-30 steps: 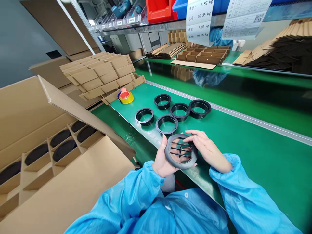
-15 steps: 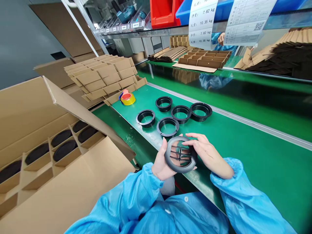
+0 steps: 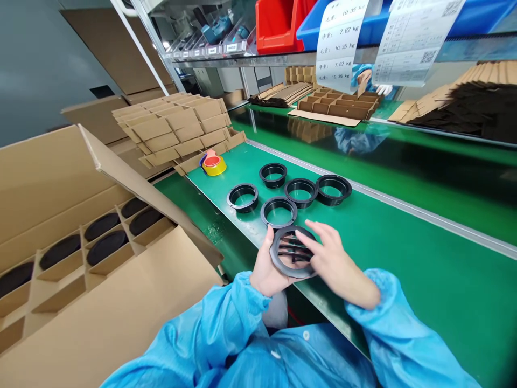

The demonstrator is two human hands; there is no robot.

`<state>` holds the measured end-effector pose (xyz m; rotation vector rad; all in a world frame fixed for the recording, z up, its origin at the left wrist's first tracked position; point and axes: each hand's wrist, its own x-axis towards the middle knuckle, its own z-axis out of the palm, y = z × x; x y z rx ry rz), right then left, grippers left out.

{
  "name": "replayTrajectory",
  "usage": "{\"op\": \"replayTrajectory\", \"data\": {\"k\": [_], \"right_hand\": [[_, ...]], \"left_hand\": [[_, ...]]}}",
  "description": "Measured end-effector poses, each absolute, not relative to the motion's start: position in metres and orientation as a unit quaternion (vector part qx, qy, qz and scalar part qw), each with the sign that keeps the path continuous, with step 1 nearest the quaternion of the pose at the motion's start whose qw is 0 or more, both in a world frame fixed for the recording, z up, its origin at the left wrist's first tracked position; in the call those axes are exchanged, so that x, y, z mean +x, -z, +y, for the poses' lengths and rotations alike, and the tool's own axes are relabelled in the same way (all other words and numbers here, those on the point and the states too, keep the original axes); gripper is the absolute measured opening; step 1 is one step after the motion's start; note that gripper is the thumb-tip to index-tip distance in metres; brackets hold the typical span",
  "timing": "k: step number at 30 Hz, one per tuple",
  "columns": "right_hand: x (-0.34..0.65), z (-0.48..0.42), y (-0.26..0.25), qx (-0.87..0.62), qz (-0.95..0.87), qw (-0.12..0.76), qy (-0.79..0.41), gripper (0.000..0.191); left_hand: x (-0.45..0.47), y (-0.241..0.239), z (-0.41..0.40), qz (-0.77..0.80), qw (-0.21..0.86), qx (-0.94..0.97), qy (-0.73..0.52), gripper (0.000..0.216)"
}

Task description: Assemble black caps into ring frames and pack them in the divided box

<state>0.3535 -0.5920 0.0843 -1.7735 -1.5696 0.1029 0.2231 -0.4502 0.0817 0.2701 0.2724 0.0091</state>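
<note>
Left hand (image 3: 264, 268) had a dark-grey round slatted plastic part (image 3: 288, 253), tilted, just above the bench's near edge. Thumb was on the rim, other fingers under and behind it, so pinched between them. Right hand (image 3: 333, 261) was over the part's right side, fingers spread, 1 of them reaching across toward the slats. It was blurred; can't tell if it pressed or only grazed.

Step in hand, my read: handling or checking the slats. Next move would call for a steady left pinch and light, even contact from the right so the thin slats don't bend.

Surface: green smooth-topped bench (image 3: 412, 258), metal strip along its far edge. 5 black flanged plastic rings (image 3: 301, 205) sat beyond the hands, 1 apart toward the near edge. Yellow-and-red tape roll (image 3: 215, 168) stood by the left end, near a tan cardboard divider stack (image 3: 180, 126).

Room: open brown cardboard box (image 3: 141, 288) at left, black discs (image 3: 107, 247) in some of its compartments. Overhead shelf carried a red plastic bin (image 3: 277, 32) and a blue plastic bin (image 3: 311, 35). Co-worker's hand (image 3: 364, 77) showed across the way.
</note>
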Motion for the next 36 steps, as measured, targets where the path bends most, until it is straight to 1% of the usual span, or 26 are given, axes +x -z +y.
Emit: {"op": "replayTrajectory", "data": {"k": [3,5,6,7,8,10,11,12,14,15,17,19,21,23,28,33,36], "right_hand": [[0.345,-0.588,-0.082,-0.679,-0.677,0.283,0.015,0.067],[0.343,-0.588,-0.08,-0.68,-0.68,0.272,0.032,0.066],[0.342,-0.588,-0.079,-0.685,-0.673,0.277,0.033,0.069],[0.342,-0.589,-0.079,-0.691,-0.665,0.282,0.027,0.077],[0.342,-0.591,-0.079,-0.696,-0.659,0.285,0.014,0.09],[0.343,-0.593,-0.079,-0.705,-0.65,0.284,-0.022,0.113],[0.346,-0.594,-0.08,-0.709,-0.644,0.286,-0.036,0.118],[0.351,-0.593,-0.082,-0.715,-0.634,0.291,-0.043,0.117],[0.373,-0.587,-0.087,-0.741,-0.593,0.315,-0.021,0.108],[0.389,-0.58,-0.091,-0.761,-0.561,0.326,0.009,0.102],[0.432,-0.561,-0.099,-0.813,-0.481,0.318,0.082,0.096],[0.478,-0.537,-0.104,-0.869,-0.412,0.25,0.114,0.1],[0.516,-0.513,-0.105,-0.903,-0.383,0.17,0.092,0.104],[0.538,-0.495,-0.103,-0.914,-0.381,0.126,0.063,0.103],[0.542,-0.486,-0.091,-0.91,-0.395,0.103,0.064,0.098],[0.526,-0.525,-0.078,-0.9,-0.425,0.071,0.055,0.095],[0.512,-0.563,-0.069,-0.896,-0.439,0.047,0.047,0.098]], "left_hand": [[0.228,-0.085,-0.448,0.181,0.977,0.103,-0.045,0.062],[0.232,-0.087,-0.45,0.184,0.975,0.112,-0.05,0.055],[0.233,-0.087,-0.453,0.18,0.975,0.123,-0.041,0.053],[0.235,-0.088,-0.456,0.173,0.975,0.135,-0.031,0.053],[0.237,-0.089,-0.46,0.168,0.975,0.147,-0.017,0.055],[0.241,-0.089,-0.465,0.16,0.972,0.174,0.011,0.064],[0.243,-0.088,-0.466,0.153,0.969,0.191,0.021,0.07],[0.246,-0.086,-0.467,0.142,0.966,0.215,0.026,0.076],[0.252,-0.077,-0.465,0.121,0.945,0.304,-0.004,0.082],[0.256,-0.071,-0.463,0.119,0.917,0.377,-0.041,0.082],[0.262,-0.057,-0.459,0.127,0.815,0.548,-0.14,0.076],[0.267,-0.043,-0.457,0.133,0.695,0.676,-0.206,0.059],[0.268,-0.035,-0.455,0.127,0.637,0.729,-0.217,0.044],[0.268,-0.032,-0.454,0.122,0.631,0.737,-0.209,0.035],[0.269,-0.031,-0.45,0.12,0.649,0.721,-0.21,0.025],[0.27,-0.032,-0.448,0.111,0.647,0.726,-0.204,0.023],[0.269,-0.034,-0.448,0.106,0.647,0.729,-0.198,0.023]]}}
